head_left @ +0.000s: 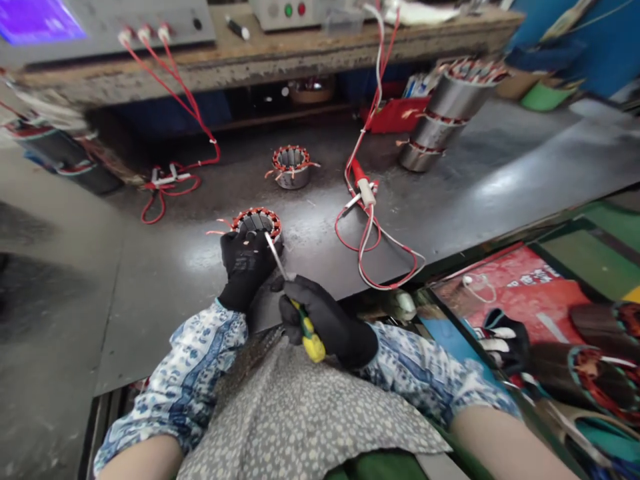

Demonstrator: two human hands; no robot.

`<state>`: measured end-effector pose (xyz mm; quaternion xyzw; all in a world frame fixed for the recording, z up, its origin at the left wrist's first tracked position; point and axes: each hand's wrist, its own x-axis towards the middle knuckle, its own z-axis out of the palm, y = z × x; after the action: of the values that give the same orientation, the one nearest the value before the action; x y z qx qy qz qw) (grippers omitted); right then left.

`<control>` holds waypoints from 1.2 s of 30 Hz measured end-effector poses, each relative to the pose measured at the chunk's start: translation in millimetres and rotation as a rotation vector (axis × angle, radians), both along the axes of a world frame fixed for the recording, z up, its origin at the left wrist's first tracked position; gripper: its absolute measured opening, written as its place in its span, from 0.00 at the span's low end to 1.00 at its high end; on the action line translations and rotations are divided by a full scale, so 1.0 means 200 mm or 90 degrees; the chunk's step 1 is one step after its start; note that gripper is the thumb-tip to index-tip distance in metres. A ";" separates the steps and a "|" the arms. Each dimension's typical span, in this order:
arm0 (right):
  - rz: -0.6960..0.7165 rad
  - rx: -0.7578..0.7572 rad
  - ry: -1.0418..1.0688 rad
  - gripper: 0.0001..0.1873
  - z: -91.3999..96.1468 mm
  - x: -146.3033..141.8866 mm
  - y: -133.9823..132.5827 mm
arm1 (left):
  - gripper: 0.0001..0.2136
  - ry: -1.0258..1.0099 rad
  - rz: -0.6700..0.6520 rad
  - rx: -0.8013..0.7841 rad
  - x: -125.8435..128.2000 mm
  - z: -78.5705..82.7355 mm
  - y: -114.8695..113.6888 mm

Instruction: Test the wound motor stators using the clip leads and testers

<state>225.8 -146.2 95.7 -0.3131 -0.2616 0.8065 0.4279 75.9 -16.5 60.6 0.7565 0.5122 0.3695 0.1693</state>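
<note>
A motor stator (270, 220) with orange-red windings around its rim stands on the dark metal bench. My left hand (246, 260), in a black glove, is closed on its near side and hides part of it. In my gloved right hand (320, 313) is a screwdriver (314, 343) with a yellow and green handle. Its metal shaft points up and to the left, with the tip at the stator's near right rim. Whether the tip touches the windings I cannot tell. Farther back stands a second, similar stator (293, 170).
Red and white test leads (367, 193) lie looped at the right, and red clip leads (173, 179) at the left. Stacked stators (445, 117) stand at the back right, near a red bin (390, 115). A wooden shelf (280, 50) carrying instruments overhangs the back.
</note>
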 end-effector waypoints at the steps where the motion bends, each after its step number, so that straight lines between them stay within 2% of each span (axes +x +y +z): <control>1: -0.013 0.015 -0.034 0.16 -0.03 0.05 -0.03 | 0.09 0.071 0.022 0.023 0.00 0.01 -0.01; 4: -0.007 0.047 -0.107 0.21 -0.12 0.14 -0.03 | 0.14 0.272 0.069 0.076 0.01 0.03 -0.05; 6: 0.027 0.050 -0.119 0.23 -0.15 0.16 0.01 | 0.13 0.329 0.077 0.093 0.02 0.03 -0.06; 8: 0.034 0.053 -0.117 0.23 -0.16 0.16 0.06 | 0.12 0.355 0.077 0.099 0.02 0.04 -0.06; 11: -0.004 0.047 -0.094 0.23 -0.18 0.12 0.08 | 0.13 0.373 0.074 0.084 0.01 0.04 -0.05; 18: -0.161 0.018 -0.109 0.23 -0.28 -0.10 0.09 | 0.11 0.348 0.082 0.082 0.02 0.03 -0.04; 21: -0.160 -0.026 -0.044 0.16 -0.21 -0.10 0.13 | 0.11 0.290 0.063 0.086 0.01 0.01 -0.04; 23: -0.094 -0.101 0.045 0.13 -0.10 -0.03 0.18 | 0.12 0.262 0.049 0.099 0.00 0.00 -0.04; 25: -0.010 -0.178 0.103 0.15 0.02 0.06 0.24 | 0.13 0.253 0.046 0.116 0.00 -0.01 -0.04; 27: 0.050 -0.211 0.075 0.16 0.13 0.16 0.30 | 0.14 0.245 0.049 0.127 0.00 -0.01 -0.05; 29: 0.091 -0.178 -0.032 0.14 0.20 0.24 0.35 | 0.14 0.236 0.044 0.132 0.00 -0.02 -0.06; 32: 0.172 -0.008 -0.240 0.11 0.25 0.33 0.42 | 0.15 0.225 0.030 0.135 0.00 -0.02 -0.07; 34: 0.229 0.085 -0.329 0.06 0.25 0.38 0.48 | 0.16 0.219 0.026 0.135 0.00 -0.02 -0.08; 35: 0.222 0.100 -0.343 0.07 0.26 0.39 0.52 | 0.16 0.219 0.026 0.137 0.00 -0.02 -0.09; 36: 0.174 0.103 -0.333 0.10 0.26 0.40 0.57 | 0.16 0.222 0.026 0.139 0.00 -0.02 -0.09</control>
<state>305.7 -32.0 147.7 -0.4374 -0.4658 0.7250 0.2573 75.5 -34.8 57.4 0.8124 0.5059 0.2899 -0.0127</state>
